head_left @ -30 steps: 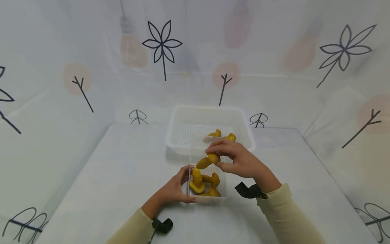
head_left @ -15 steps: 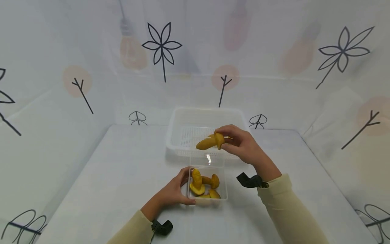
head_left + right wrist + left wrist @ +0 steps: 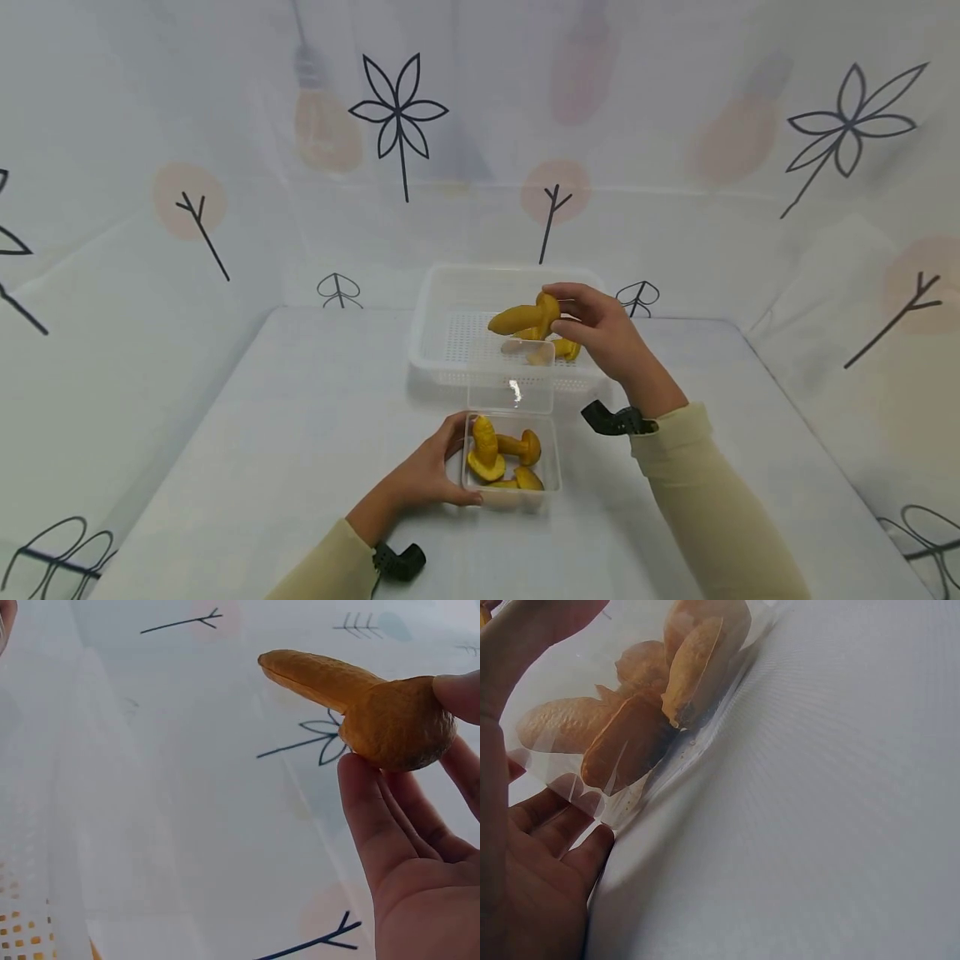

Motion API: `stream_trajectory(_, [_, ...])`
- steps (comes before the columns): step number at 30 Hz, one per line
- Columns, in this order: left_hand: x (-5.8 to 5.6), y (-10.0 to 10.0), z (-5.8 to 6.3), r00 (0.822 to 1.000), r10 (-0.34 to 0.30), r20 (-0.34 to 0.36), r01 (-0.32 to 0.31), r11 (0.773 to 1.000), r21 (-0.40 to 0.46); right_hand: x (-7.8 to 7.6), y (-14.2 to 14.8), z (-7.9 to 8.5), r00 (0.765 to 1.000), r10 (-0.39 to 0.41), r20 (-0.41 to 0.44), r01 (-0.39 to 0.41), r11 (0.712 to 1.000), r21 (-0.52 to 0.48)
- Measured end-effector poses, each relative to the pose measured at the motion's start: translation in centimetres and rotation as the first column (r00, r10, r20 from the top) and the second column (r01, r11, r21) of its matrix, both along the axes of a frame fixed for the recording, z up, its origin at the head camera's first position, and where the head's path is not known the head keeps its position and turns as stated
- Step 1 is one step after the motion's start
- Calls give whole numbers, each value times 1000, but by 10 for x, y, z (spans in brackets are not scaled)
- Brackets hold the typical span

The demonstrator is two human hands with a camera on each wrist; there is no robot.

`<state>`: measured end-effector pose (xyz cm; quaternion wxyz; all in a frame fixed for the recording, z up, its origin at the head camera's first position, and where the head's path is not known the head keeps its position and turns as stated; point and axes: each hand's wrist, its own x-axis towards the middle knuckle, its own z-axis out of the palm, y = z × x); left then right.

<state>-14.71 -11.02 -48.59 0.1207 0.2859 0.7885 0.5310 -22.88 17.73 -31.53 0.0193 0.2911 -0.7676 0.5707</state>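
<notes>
My right hand [image 3: 606, 337] pinches a yellow mushroom [image 3: 517, 319] by its cap, stem pointing left, above a white basket [image 3: 435, 354]. In the right wrist view the thumb and fingers hold that mushroom's cap [image 3: 401, 724]. My left hand [image 3: 423, 473] grips the left side of a clear plastic box [image 3: 517, 498], thumb at the near side and fingers at the far left corner. Inside the box lie three visible yellow mushrooms [image 3: 487, 454]. The box's clear lid [image 3: 491, 392] stands open toward the basket. Through the box wall, the left wrist view shows mushrooms [image 3: 626, 739].
At least one more yellow mushroom [image 3: 567, 348] lies in the basket, partly behind the lid. The basket stands at the back of the white table [image 3: 300, 433]. A patterned white curtain [image 3: 480, 217] encloses the back and sides.
My right hand has carried the mushroom up and away from over the box to above the basket. The left hand has stayed at the box.
</notes>
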Motion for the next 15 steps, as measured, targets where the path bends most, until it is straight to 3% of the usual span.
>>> stream_trajectory(8, [0,0,-1,1000,2,9,-2,1000,3,-20,6,-4,997,-24,76,36,988,-152])
stream_trajectory(15, [0,0,0,1000,-4,-3,4,1000,-6,-35,6,-9,981,-120,153,140,981,-132])
